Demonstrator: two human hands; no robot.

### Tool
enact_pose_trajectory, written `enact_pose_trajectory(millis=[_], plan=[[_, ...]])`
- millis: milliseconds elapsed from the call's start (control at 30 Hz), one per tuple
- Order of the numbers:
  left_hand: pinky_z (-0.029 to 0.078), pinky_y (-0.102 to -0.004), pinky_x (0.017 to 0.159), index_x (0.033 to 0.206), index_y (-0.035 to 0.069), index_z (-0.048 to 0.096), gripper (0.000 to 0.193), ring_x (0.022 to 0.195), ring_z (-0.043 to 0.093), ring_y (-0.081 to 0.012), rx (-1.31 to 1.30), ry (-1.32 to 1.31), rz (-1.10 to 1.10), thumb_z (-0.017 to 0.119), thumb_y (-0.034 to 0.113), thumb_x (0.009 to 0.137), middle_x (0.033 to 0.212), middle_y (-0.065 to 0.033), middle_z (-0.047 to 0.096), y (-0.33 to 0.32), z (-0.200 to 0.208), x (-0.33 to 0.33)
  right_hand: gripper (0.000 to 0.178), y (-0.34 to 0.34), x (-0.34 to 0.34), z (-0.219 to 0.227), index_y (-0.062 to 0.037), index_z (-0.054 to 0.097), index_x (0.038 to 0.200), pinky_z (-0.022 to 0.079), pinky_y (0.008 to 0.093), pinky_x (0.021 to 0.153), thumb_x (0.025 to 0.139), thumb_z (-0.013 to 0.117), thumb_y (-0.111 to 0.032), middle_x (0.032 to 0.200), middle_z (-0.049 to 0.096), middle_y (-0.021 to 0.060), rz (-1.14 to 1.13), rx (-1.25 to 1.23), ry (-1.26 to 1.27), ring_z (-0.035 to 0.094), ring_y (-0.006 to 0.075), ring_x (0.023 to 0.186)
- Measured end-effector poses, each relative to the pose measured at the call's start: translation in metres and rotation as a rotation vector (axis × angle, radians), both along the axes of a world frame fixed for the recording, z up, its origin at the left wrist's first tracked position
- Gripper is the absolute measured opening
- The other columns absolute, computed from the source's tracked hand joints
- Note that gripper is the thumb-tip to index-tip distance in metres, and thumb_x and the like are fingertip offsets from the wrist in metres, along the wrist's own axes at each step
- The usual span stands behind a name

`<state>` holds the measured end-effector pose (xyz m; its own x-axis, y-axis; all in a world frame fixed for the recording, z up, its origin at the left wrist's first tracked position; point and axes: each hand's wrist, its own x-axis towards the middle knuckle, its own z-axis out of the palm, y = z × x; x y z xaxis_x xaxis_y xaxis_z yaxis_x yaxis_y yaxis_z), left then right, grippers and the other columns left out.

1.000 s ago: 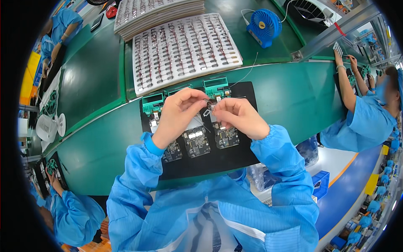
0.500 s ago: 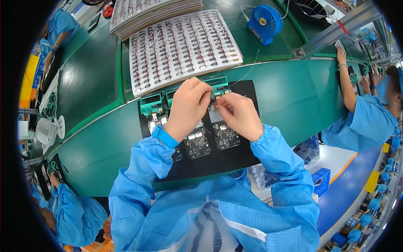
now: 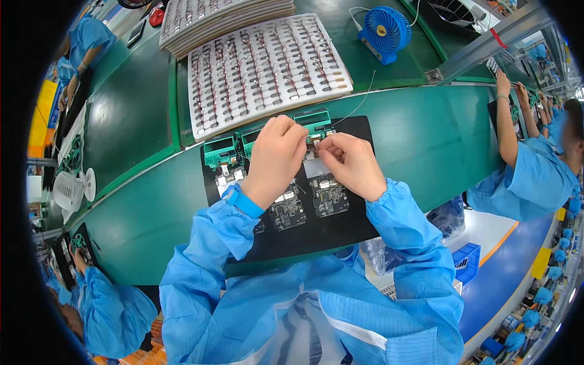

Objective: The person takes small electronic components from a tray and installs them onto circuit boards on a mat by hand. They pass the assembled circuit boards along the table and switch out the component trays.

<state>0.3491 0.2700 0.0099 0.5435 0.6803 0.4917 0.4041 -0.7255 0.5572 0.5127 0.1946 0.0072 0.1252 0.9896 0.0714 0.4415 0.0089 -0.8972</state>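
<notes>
Several circuit boards lie in a row on a black mat (image 3: 359,228), with green plastic frames (image 3: 219,149) at their far ends. My left hand (image 3: 277,159), a blue band at its wrist, is bent over the middle board (image 3: 287,212), thumb and fingers pinched together near the right-hand frame (image 3: 312,118). Close beside it, my right hand (image 3: 355,165) pinches at the far end of the right board (image 3: 329,196), above a grey square patch (image 3: 315,167). Whatever sits between the fingertips of either hand is too small or hidden. A thin grey wire (image 3: 364,100) curves up from that frame.
Beyond the mat stands a white foam tray (image 3: 261,76) with rows of small wired parts, beside a stack of similar trays (image 3: 225,18). A blue fan (image 3: 384,33) is at the far right. Co-workers (image 3: 526,173) sit along the green bench on both sides.
My right fingertips have shifted slightly nearer and right, and the thumb has changed its bend. My left hand has moved a little to the right. At the right, a co-worker's hands have moved.
</notes>
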Motion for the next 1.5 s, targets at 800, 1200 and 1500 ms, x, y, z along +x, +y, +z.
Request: enact_pose_trajectory(millis=[800, 1200, 1500], plan=[[0.051, -0.0248, 0.075, 0.099, 0.0, 0.066, 0.013, 0.081, 0.064, -0.0117, -0.662, -0.392, 0.149, 0.066, -0.001, 0.086, 0.089, -0.0054, 0.065, -0.04, 0.003, -0.114, 0.008, -0.001, -0.095, 0.012, 0.0006, 0.062, 0.094, 0.049, 0.0241, 0.059, 0.089, 0.064, -0.006, 0.076, 0.064, 0.0029, 0.168, -0.195, 0.412, 0.06, 0.0088, 0.065], [0.048, -0.0392, 0.069, 0.086, 0.002, 0.064, 0.009, 0.081, 0.056, -0.0291, 0.024, -0.03, 0.064, 0.067, -0.001, 0.077, 0.082, -0.0089, 0.057, 0.01, 0.003, -0.139, 0.007, 0.025, -0.137, 0.001, -0.0002, 0.06, 0.089, 0.049, 0.0346, 0.058, 0.083, 0.064, -0.001, 0.079, 0.06, 0.013, 0.169, 0.155, -0.213, 0.062, 0.0269, 0.066], [0.048, -0.0381, 0.07, 0.086, 0.001, 0.064, 0.01, 0.082, 0.056, -0.0286, -0.031, 0.018, 0.039, 0.067, -0.002, 0.077, 0.084, -0.0098, 0.058, 0.014, 0.005, -0.149, 0.008, 0.031, -0.145, 0.006, -0.004, 0.057, 0.092, 0.049, 0.0451, 0.063, 0.086, 0.06, -0.008, 0.085, 0.06, 0.0141, 0.243, 0.109, -0.288, 0.061, 0.0366, 0.075]])
